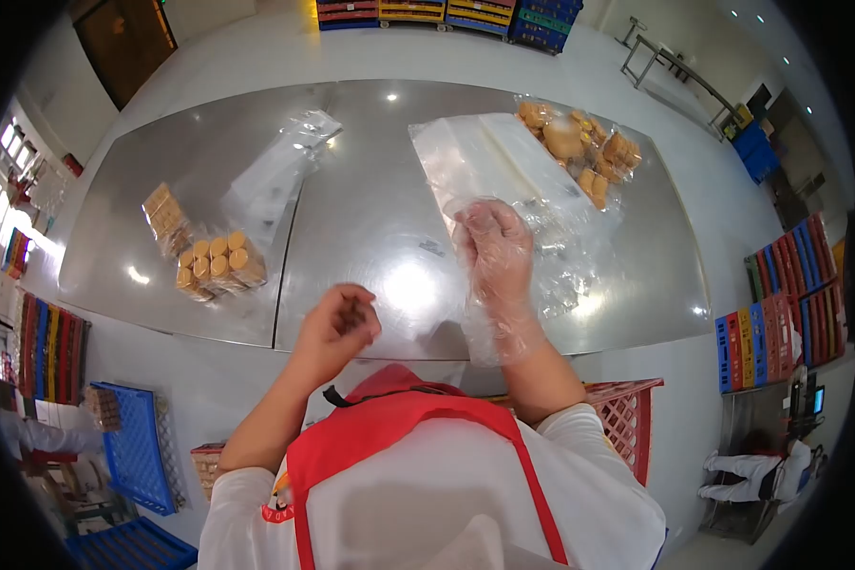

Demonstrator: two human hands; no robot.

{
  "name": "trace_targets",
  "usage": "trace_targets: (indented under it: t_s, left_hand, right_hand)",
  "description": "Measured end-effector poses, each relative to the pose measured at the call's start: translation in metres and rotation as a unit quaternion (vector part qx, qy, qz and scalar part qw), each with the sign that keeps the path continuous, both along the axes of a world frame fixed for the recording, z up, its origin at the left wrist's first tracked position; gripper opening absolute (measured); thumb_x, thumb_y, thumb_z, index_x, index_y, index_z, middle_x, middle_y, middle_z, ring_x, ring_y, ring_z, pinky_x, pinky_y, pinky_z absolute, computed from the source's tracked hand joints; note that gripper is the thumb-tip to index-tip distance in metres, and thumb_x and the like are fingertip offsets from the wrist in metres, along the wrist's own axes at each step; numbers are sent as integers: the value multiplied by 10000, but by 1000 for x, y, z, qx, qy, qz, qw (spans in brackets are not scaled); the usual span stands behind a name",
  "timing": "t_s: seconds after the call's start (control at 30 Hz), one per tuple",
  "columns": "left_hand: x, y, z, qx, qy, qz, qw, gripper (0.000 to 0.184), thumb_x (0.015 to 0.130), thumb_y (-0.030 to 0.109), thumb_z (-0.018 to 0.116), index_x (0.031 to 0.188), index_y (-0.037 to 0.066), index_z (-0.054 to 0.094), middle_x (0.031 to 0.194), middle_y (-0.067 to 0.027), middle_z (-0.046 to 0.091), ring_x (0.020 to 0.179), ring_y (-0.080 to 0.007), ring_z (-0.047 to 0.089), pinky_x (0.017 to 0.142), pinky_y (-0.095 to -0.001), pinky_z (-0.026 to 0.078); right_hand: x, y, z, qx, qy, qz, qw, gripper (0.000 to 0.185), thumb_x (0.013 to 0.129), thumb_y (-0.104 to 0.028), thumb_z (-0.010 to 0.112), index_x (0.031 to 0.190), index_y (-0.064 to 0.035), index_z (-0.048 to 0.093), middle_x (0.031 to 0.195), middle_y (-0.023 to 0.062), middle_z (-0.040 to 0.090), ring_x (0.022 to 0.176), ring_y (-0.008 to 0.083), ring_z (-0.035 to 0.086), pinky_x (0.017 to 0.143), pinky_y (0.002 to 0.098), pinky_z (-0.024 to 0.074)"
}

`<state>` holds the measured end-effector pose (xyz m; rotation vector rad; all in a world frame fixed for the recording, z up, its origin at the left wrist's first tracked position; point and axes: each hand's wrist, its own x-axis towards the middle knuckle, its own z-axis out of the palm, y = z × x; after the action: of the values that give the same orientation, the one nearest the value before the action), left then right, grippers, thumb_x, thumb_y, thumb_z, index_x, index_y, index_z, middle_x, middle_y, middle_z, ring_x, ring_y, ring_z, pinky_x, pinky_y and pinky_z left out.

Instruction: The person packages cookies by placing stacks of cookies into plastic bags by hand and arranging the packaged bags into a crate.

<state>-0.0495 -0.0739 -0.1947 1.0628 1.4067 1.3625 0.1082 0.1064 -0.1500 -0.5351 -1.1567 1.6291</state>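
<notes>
My left hand (340,328) is bare and hangs over the table's near edge, its fingers loosely curled, with a gap to the thumb and no object visible in it. Thin clear plastic, like a loose disposable glove, wraps my right hand (500,249) down to the wrist. That hand's fingers are bent together; anything inside them is hidden. Just beyond it lies a stack of clear plastic bags (465,157). Bagged light-brown biscuits (565,138) sit at the far right. On the left are packed round biscuits (220,261) and a flat pack of biscuits (165,217).
More clear bags (280,166) lie left of the seam on the steel table (370,209). A red crate (627,418) stands near my right side, a blue crate (138,446) at the left. Stacked crates (779,323) and another person (765,475) are at right.
</notes>
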Motion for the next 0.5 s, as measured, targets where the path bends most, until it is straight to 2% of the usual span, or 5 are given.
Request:
trace_targets:
  t_s: [0.2,0.27,0.33,0.4,0.5]
  left_hand:
    - [-35,-55,-27,-48,-36,-32,998,114,881,-48,606,976,6,636,868,-47,644,824,-138,633,740,-296,521]
    - [-47,-59,-26,-18,-117,53,992,119,841,-70,603,938,-14,643,865,-81,640,892,-184,653,785,-310,527]
    - [-48,-51,0,51,168,74,982,141,832,-73,600,947,-6,648,878,-94,636,871,-201,654,769,-311,521]
    - [-39,-42,36,86,431,71,895,195,793,-90,629,956,12,658,905,-112,625,834,-228,640,726,-324,503]
    - [-39,-32,61,184,354,84,913,200,777,-72,666,956,17,660,894,-111,626,786,-230,623,698,-336,483]
  right_hand:
    - [-15,2,1,4,-15,-173,985,214,938,-197,675,1064,-28,635,973,58,657,761,119,576,618,276,482]
    - [-5,15,-9,329,-279,-379,819,345,911,-261,699,1137,-22,594,1094,93,621,939,202,556,795,377,463]
    - [-14,-2,-6,491,-387,-455,635,552,860,-358,731,1249,-26,523,1214,139,546,1165,342,448,1030,506,321]
    - [-28,-41,17,581,-372,-246,681,501,860,-362,728,1196,-27,566,1088,139,572,1075,351,509,991,478,375]
    - [-51,-61,9,628,-257,89,730,319,841,-285,744,1004,-30,643,906,134,617,856,331,605,807,407,483]
